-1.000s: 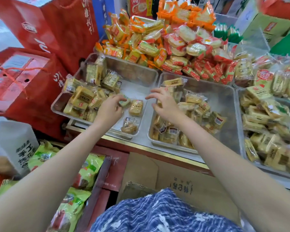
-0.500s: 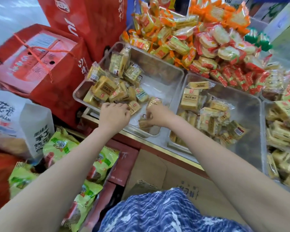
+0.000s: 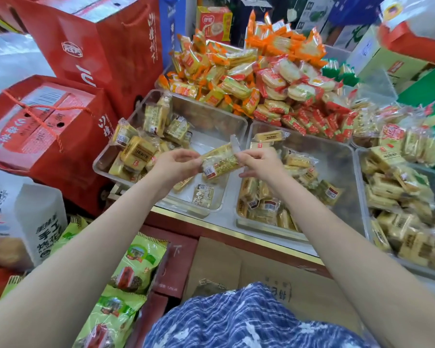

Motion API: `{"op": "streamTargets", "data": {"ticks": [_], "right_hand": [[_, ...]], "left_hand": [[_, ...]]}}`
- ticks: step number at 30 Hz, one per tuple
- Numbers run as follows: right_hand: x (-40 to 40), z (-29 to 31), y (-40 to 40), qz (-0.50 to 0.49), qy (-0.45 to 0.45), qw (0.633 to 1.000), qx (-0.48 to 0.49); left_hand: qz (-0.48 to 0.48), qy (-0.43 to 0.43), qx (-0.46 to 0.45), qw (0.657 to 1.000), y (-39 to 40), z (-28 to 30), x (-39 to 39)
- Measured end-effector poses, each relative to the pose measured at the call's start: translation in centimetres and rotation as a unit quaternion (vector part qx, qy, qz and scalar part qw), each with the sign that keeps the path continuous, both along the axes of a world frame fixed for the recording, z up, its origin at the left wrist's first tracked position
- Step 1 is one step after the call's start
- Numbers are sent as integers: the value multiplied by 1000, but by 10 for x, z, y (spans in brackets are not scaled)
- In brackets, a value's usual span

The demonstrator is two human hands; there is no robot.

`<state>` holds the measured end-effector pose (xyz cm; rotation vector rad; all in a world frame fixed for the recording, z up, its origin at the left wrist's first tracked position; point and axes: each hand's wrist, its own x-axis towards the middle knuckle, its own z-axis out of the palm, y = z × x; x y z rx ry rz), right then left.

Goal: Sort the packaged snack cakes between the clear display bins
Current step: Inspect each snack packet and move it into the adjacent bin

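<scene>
Both hands hold one wrapped snack cake [image 3: 220,163] up in the air, above the gap between two clear bins. The left hand [image 3: 176,163] pinches the near-left end of the packet. The right hand [image 3: 259,162] pinches the thin clear flap at the far-right end, with its other fingers loosely curled.

What could go wrong? The wrapper looks shiny and slippery. If one hand lets go too soon, the cake could swing down and drop. It could land in the wrong bin, since it hangs right over the wall between the left bin [image 3: 106,160] and the middle bin [image 3: 347,151]. It might also fall off the near edge of the surface [image 3: 224,228] onto the green snack bags [image 3: 138,262] on the floor. Pulling hard on the thin flap could tear the wrapper. Squeezing too hard could crush the soft cake inside.

The cake's long side runs from near-left to far-right, tilted a bit up at the right end. The side with the barcode sticker faces the camera, and the sticker sits near the left end. One small packet [image 3: 203,195] lies alone on the bare floor of the left bin, just below the hands.
</scene>
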<state>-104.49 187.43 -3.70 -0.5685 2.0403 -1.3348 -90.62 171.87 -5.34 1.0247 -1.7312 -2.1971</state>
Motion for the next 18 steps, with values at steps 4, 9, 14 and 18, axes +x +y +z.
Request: {"op": "streamTargets", "data": {"ticks": [4, 9, 14, 18], "right_hand": [[-2, 5, 9, -54, 50, 997, -19], [-5, 5, 18, -109, 26, 991, -71], [-6, 9, 22, -121, 6, 987, -101], [-6, 12, 26, -68, 46, 990, -115]], "left_hand": [[27, -4, 56, 998, 12, 14, -11], [10, 8, 94, 995, 20, 27, -14], [10, 24, 84, 996, 30, 33, -14], [22, 39, 63, 997, 31, 35, -16]]}}
